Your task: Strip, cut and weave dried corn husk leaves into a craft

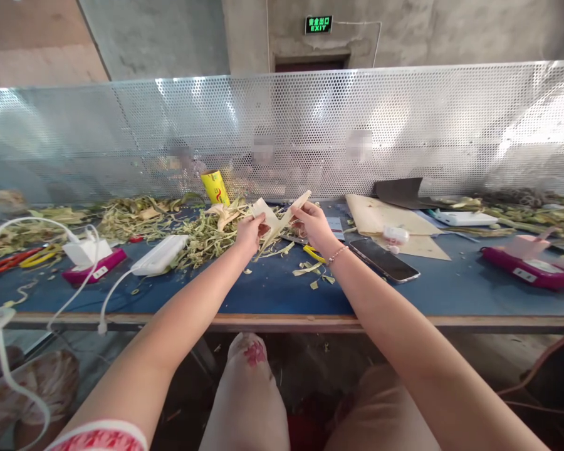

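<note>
Both my arms reach out over a blue worktable. My left hand is closed on one end of a pale dried leaf strip, pinching it between thumb and fingers. My right hand is closed on the other end of the same folded strip, held a little above the table. A heap of green and yellow leaf trimmings lies just behind and left of my hands. Small cut scraps lie on the table below my right wrist, near yellow-handled scissors.
A black phone lies right of my right arm, with cardboard sheets behind it. White power banks with cables sit left; pink devices at both sides. A yellow roll stands by the perforated metal screen.
</note>
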Available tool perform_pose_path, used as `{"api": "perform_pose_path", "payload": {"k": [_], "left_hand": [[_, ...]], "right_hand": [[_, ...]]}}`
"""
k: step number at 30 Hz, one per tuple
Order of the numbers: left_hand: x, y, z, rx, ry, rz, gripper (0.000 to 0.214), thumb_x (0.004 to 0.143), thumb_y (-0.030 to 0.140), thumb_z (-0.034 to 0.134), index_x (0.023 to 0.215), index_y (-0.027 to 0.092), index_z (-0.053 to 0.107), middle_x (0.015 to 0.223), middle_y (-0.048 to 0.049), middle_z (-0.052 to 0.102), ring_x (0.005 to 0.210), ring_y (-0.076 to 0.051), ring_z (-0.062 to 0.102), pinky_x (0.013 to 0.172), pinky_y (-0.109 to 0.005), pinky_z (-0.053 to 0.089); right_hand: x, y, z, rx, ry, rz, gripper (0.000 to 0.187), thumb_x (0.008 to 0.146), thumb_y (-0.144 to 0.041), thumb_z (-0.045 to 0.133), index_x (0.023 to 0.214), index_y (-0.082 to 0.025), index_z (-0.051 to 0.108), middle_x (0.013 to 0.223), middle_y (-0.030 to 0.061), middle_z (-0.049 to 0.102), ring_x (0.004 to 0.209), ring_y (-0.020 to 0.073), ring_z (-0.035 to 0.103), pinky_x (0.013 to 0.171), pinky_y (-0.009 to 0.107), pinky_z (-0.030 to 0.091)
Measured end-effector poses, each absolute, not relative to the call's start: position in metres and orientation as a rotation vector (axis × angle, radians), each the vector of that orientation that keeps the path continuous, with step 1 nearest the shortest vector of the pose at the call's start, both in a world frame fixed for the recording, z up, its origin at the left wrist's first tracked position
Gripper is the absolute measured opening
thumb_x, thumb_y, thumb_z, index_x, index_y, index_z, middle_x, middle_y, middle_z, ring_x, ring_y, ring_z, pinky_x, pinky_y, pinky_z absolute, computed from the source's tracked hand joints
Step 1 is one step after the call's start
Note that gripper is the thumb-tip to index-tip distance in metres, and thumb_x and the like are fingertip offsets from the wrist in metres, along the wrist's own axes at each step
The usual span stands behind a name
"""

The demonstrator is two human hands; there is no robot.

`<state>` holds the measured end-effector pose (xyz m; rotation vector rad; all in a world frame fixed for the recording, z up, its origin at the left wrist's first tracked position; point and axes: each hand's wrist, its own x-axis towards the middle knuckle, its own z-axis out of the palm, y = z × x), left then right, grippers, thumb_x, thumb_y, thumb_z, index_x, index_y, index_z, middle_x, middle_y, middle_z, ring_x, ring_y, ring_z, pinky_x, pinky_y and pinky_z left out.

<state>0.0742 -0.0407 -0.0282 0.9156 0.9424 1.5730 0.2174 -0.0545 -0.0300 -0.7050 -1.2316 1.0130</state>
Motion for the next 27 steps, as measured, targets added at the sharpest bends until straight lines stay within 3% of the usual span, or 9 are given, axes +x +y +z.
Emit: {"api": "perform_pose_path", "payload": {"k": [5, 14, 27], "left_hand": [[0.082, -0.046, -0.036, 1.19, 0.877, 1.467, 0.018, 0.06, 0.028, 0.069, 0.061, 0.013, 0.058, 0.052, 0.0, 0.058, 0.048, -0.011, 0.055, 0.05, -0.023, 0.045], [0.087, -0.049, -0.041, 1.339, 0.928, 1.428, 0.027, 0.06, 0.039, 0.068, 0.062, 0.014, 0.058, 0.056, -0.0006, 0.057, 0.049, -0.013, 0.055, 0.049, -0.027, 0.047], [0.091, -0.054, -0.035, 1.187, 0.921, 1.458, 0.019, 0.068, 0.03, 0.063, 0.061, 0.016, 0.052, 0.048, 0.0033, 0.052, 0.043, -0.01, 0.05, 0.044, -0.021, 0.04]], "right_hand": [[0.215, -0.053, -0.036, -0.764, -1.296, 1.044, 0.032, 0.061, -0.048, 0.064, 0.07, -0.02, 0.052, 0.065, -0.0019, 0.053, 0.061, 0.0115, 0.05, 0.058, 0.024, 0.042], [0.214, -0.052, -0.041, -0.891, -1.463, 0.75, 0.024, 0.067, -0.04, 0.057, 0.069, -0.016, 0.057, 0.063, -0.0003, 0.054, 0.057, 0.0115, 0.045, 0.056, 0.025, 0.035], [0.21, -0.057, -0.036, -0.9, -1.482, 0.601, 0.018, 0.065, -0.034, 0.057, 0.059, -0.018, 0.052, 0.057, -0.0022, 0.049, 0.055, 0.0107, 0.041, 0.053, 0.024, 0.033]]}}
